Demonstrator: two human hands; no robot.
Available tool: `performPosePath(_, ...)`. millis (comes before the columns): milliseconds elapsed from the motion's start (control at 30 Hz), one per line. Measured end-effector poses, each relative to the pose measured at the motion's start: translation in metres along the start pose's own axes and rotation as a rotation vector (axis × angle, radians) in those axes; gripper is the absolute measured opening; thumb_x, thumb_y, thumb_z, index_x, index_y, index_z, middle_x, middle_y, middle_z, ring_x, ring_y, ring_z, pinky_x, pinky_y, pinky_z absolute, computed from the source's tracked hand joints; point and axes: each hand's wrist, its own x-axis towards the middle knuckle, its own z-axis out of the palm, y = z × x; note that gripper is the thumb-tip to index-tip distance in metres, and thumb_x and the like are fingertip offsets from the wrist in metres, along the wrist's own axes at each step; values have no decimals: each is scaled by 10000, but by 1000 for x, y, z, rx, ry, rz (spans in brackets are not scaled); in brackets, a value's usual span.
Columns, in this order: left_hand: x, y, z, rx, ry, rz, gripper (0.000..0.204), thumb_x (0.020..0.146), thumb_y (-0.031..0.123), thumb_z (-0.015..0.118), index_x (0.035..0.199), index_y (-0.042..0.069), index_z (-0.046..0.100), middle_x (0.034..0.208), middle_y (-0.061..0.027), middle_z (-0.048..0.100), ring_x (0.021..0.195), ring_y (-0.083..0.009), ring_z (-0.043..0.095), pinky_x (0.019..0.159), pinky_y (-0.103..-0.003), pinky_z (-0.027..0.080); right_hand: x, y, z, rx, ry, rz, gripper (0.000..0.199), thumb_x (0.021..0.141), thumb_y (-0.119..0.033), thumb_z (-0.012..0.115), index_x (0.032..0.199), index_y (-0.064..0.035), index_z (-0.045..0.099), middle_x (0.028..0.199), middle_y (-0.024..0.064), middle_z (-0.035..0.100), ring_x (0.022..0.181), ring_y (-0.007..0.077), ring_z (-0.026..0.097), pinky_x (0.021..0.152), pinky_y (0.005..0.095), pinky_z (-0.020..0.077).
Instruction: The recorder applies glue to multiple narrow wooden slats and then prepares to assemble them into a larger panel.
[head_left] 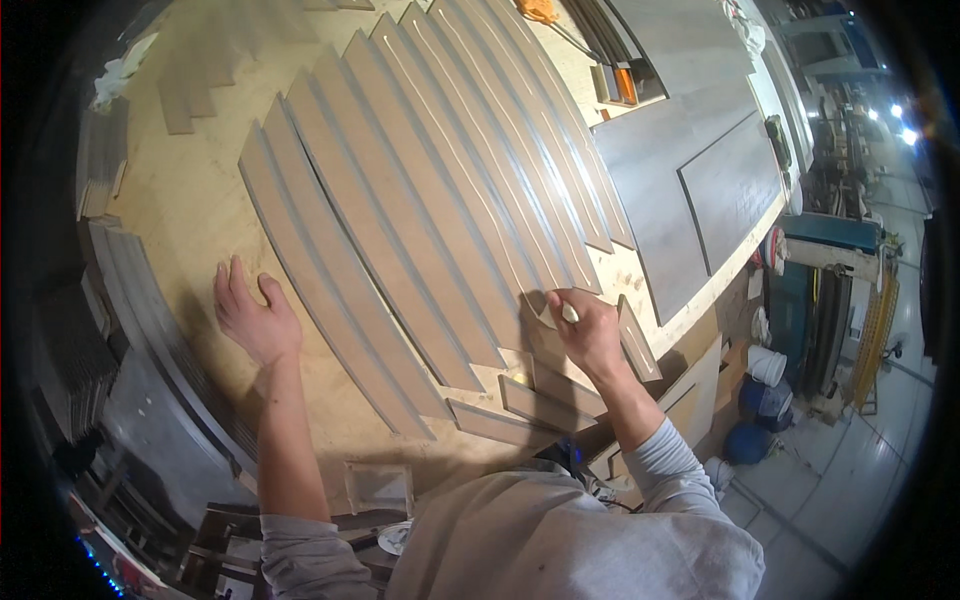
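Downward head view, seemingly near

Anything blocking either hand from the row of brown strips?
Nothing visible blocks either. The right hand, a small pale item in its grip, is at the near ends of the white-lined strips; the left hand is apart from the row, left of its leftmost strip, no object visible between.

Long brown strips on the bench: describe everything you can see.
The long brown strips look like fibreboard with grey edges. They lie side by side on the pale wooden bench, slanting down rightward. Several toward the right carry thin pale lines lengthwise; those leftmost are bare. The right hand is near some lower ends; contact is unclear.
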Motion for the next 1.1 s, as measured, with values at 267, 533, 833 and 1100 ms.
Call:
performPosePath(267,1,-1,-3,15,25,13,429,924,216,593,1320,53,568,1378,-213,542,1261,-410,516,1013,-549,422,88,-50,-15,112,240,-94,225,979,-201,656,974,10,735,804,175,730,656,227,692,626,324,528)
performPosePath(533,1,7,-5,12,11,-68,463,926,203,594,1368,68,552,1425,-175,516,1338,-369,456,1106,-513,338,231,-125,60,200,124,-120,335,977,-334,646,1025,-16,740,826,199,723,776,292,717,718,368,533)
performPosePath(833,5,10,-13,-37,-77,-134,493,918,187,577,1392,63,519,1470,-152,469,1380,-363,400,1150,-511,277,347,-159,128,84,196,-208,418,975,-431,603,1061,-42,730,795,290,670,810,439,684,718,476,524)
performPosePath(1100,5,7,-17,-40,-90,-145,499,898,190,585,1375,54,528,1463,-156,465,1374,-356,399,1153,-513,269,328,-155,127,39,290,-333,374,978,-387,619,1027,-32,726,827,283,677,835,453,678,722,484,526)
